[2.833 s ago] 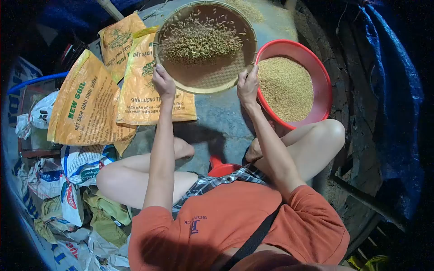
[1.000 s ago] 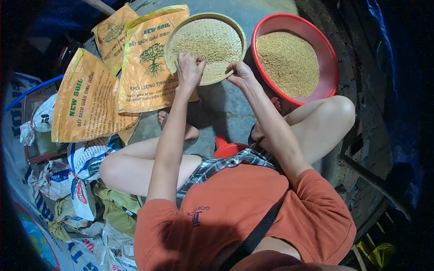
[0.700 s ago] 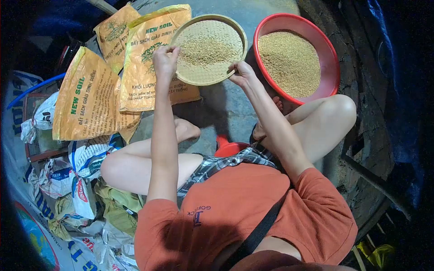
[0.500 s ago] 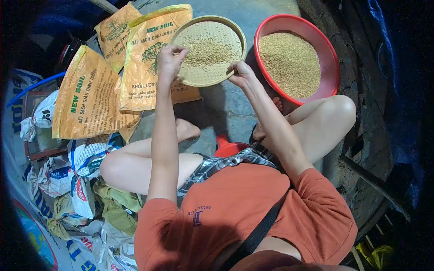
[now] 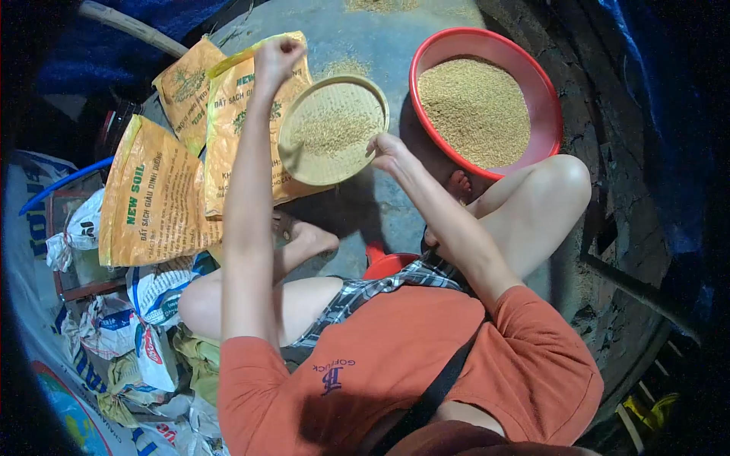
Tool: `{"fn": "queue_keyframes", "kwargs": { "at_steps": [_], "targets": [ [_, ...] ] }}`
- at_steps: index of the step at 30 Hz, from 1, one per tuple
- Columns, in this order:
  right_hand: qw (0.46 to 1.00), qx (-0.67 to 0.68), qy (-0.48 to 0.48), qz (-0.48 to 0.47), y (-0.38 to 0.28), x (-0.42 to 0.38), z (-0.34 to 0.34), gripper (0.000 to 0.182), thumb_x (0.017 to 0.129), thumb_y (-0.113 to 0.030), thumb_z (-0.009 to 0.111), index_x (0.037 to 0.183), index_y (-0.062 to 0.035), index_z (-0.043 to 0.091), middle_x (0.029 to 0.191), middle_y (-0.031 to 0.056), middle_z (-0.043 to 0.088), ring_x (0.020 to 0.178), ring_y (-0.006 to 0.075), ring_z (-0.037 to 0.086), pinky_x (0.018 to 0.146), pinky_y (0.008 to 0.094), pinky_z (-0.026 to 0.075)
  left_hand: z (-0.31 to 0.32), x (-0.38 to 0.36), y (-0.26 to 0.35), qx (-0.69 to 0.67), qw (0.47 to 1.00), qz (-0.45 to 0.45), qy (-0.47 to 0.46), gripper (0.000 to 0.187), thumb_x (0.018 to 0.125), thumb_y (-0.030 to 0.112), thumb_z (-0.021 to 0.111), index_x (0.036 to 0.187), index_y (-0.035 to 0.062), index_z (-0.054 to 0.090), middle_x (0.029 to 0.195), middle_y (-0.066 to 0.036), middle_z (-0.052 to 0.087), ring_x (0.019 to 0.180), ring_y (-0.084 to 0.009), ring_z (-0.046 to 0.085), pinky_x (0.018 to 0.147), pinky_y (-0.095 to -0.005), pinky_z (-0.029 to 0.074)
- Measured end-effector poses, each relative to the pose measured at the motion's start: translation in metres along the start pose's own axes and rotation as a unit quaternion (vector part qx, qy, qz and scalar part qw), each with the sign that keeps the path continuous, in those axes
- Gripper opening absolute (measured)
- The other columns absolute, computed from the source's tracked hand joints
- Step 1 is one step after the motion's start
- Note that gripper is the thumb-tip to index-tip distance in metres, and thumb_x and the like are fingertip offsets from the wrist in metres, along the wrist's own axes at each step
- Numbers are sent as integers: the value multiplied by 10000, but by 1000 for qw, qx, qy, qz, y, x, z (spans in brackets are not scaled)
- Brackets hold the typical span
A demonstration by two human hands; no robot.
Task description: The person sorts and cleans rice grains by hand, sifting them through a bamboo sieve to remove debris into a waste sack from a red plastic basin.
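My right hand [image 5: 386, 150] grips the near rim of a round woven sieve [image 5: 283, 152], which is tilted and held above the concrete floor. A heap of husked grain [image 5: 334, 125] lies in it. My left hand [image 5: 275, 57] is raised off the sieve, above its far-left edge, closed into a fist; what it holds, if anything, is hidden. To the right stands a red basin [image 5: 487, 33] filled with finer tan grain [image 5: 471, 110]. I sit cross-legged behind both.
Three yellow "NEW SOIL" bags [image 5: 152, 190] lie on the floor at left, under and beside the sieve. Crumpled sacks [image 5: 137, 334] pile up at lower left. A red object [image 5: 388, 264] sits between my legs. A blue tarp [image 5: 654, 114] hangs on the right.
My left hand has let go of the sieve rim and lifted up and away as a closed fist. The sieve now hangs from my right hand alone, lower and tilted.
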State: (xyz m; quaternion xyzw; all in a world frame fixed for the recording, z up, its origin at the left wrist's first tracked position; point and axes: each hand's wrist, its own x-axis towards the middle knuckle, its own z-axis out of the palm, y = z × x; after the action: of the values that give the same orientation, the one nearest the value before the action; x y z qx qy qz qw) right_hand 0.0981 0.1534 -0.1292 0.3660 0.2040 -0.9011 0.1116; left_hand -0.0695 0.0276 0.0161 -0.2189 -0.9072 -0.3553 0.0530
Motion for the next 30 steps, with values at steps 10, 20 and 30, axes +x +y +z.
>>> {"fn": "queue_keyframes", "kwargs": {
  "at_steps": [10,20,30],
  "targets": [
    [1000,2,-19,13,2,8,-1,431,507,166,353,920,66,425,812,172,428,722,314,470,685,472,452,10,39,-14,-47,995,83,-17,287,685,100,514,958,16,545,882,-132,585,828,-205,560,751,-273,426],
    [998,20,-46,36,-2,2,9,503,520,167,303,1006,65,382,951,208,452,886,353,483,795,487,407,27,-75,-24,-30,848,-45,-528,211,784,84,428,956,18,531,813,-57,572,726,-125,544,667,-251,435],
    [998,-4,-62,14,-4,-3,7,485,522,184,316,983,50,393,883,181,465,780,326,513,698,446,462,5,-94,-43,-133,948,-106,-268,248,720,-31,368,875,-15,561,747,-74,576,667,-106,545,606,-226,443]
  ]
}}
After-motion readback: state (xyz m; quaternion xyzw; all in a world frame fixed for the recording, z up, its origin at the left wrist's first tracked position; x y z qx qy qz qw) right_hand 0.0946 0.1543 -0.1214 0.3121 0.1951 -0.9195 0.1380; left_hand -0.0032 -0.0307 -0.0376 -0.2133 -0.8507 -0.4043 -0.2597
